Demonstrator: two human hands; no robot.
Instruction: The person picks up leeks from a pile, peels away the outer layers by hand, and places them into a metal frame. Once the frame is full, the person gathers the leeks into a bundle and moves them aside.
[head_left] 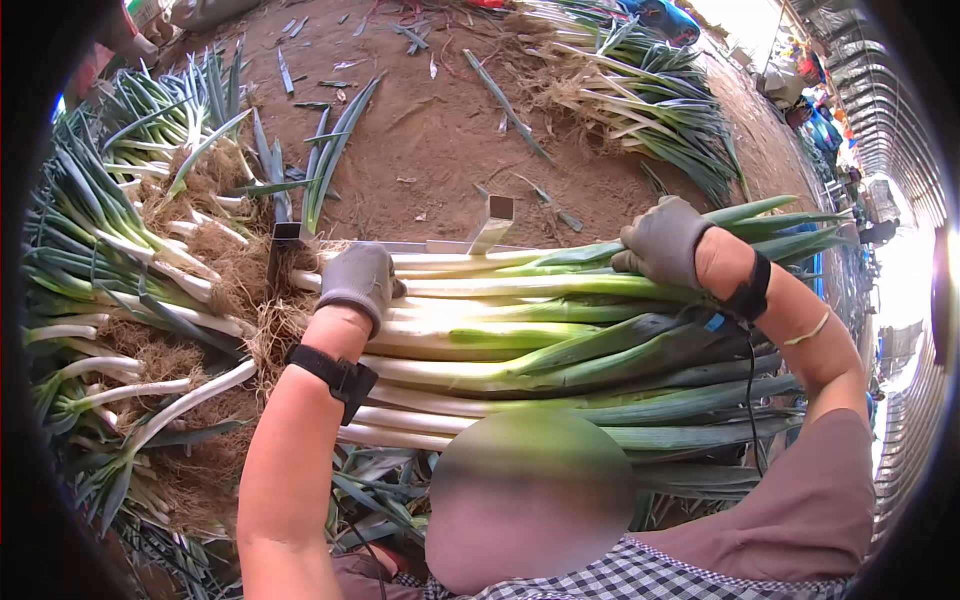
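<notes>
Long green onions (480,335) lie side by side in front of me, white root ends to the left and green leaves to the right. My left hand (357,283), in a grey glove, is closed around the white shank of a green onion near the roots, at the far side of the row. My right hand (665,242), gloved too, is closed on the green leaves at the same far side. The fingertips of both hands are partly hidden. The row rests against a metal frame with square-tube posts (489,225).
A heap of green onions (150,250) with tangled roots lies to the left. Another pile (640,95) is at the far right on the brown soil (420,140). Loose leaves (340,140) are scattered on the soil. A black cable (753,400) hangs from my right wrist.
</notes>
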